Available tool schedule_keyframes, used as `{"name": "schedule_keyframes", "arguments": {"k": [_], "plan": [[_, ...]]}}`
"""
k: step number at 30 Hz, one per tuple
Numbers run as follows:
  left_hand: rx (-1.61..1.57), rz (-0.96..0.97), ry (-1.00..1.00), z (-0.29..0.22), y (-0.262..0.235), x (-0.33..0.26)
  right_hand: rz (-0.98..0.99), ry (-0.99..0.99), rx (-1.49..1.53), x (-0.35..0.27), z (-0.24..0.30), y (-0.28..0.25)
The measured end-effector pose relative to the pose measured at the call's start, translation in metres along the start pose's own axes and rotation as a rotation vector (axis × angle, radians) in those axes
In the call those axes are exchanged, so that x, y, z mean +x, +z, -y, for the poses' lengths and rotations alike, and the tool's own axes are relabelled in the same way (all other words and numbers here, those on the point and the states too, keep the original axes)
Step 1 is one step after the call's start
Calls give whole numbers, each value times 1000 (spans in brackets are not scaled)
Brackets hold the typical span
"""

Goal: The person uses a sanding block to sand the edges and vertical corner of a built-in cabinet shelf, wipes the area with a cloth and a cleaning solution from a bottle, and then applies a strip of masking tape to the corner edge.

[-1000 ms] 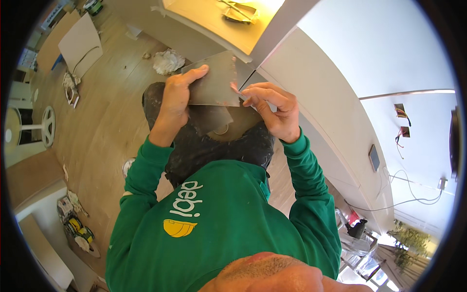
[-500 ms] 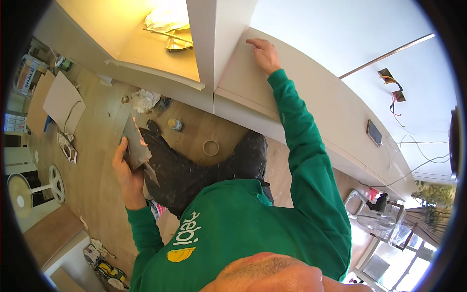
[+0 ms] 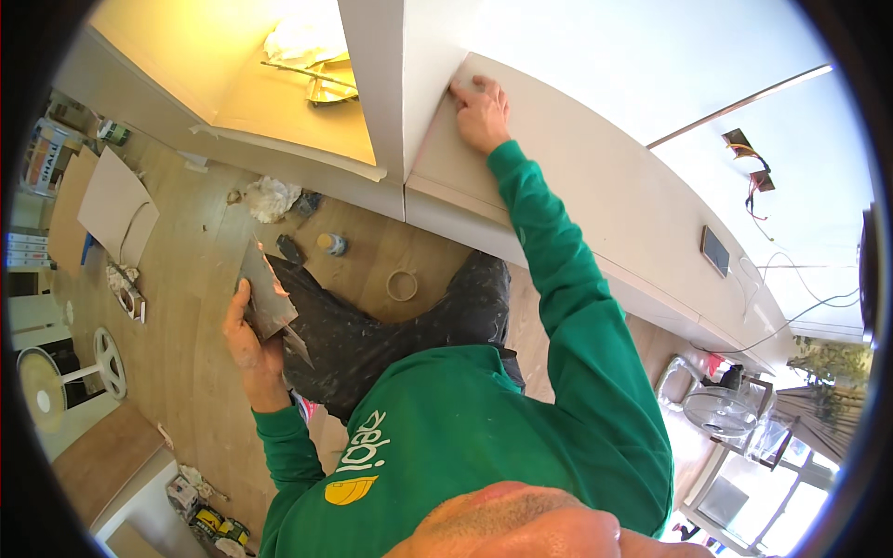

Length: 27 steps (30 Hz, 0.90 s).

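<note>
My left hand (image 3: 247, 340) hangs low at my side, gripping a wide flat metal trowel (image 3: 263, 290) together with a smaller putty knife (image 3: 298, 345). My right hand (image 3: 480, 113) is stretched out and pressed against the pale wall panel (image 3: 595, 177), right beside the white vertical corner post (image 3: 402, 84). Whether the right fingers hold anything small is hidden against the wall. Green sleeves cover both arms, and my dark, paint-flecked trousers (image 3: 391, 325) fill the middle of the view.
On the wooden floor lie a roll of tape (image 3: 402, 285), a small bottle with a yellow cap (image 3: 330, 244), a crumpled white rag (image 3: 271, 197) and cardboard sheets (image 3: 112, 205). A white fan (image 3: 51, 381) stands at left. Wires hang from a wall opening (image 3: 749, 158).
My hands were together on the trowel. The left hand then dropped to my side with the tools, and the right hand reached up to the wall and slid closer to the corner post.
</note>
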<state>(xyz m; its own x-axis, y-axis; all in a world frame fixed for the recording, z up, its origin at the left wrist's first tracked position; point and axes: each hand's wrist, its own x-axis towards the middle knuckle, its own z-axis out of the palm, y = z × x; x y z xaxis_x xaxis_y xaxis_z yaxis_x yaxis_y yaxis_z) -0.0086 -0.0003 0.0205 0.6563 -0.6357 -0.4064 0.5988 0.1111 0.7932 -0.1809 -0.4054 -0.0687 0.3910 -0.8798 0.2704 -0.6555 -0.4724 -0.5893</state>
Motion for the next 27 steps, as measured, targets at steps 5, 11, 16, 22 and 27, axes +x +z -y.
{"name": "schedule_keyframes", "arguments": {"k": [5, 11, 16, 22, 27], "plan": [[-15, -79, -31, 6, 13, -1, 57, -44, 120, -1, -22, -13], [27, -92, -13, 4, 13, -5, 76, 163, 133, 26, -5, -12], [1, -110, -39, 10, 3, 2, 103, 223, 126, 27, 5, -4], [-29, -95, -54, 13, 2, 3, 117, 210, 91, 7, 10, -2], [-22, -57, -56, 14, -1, 4, 117, 196, 73, -20, 21, -3]]}}
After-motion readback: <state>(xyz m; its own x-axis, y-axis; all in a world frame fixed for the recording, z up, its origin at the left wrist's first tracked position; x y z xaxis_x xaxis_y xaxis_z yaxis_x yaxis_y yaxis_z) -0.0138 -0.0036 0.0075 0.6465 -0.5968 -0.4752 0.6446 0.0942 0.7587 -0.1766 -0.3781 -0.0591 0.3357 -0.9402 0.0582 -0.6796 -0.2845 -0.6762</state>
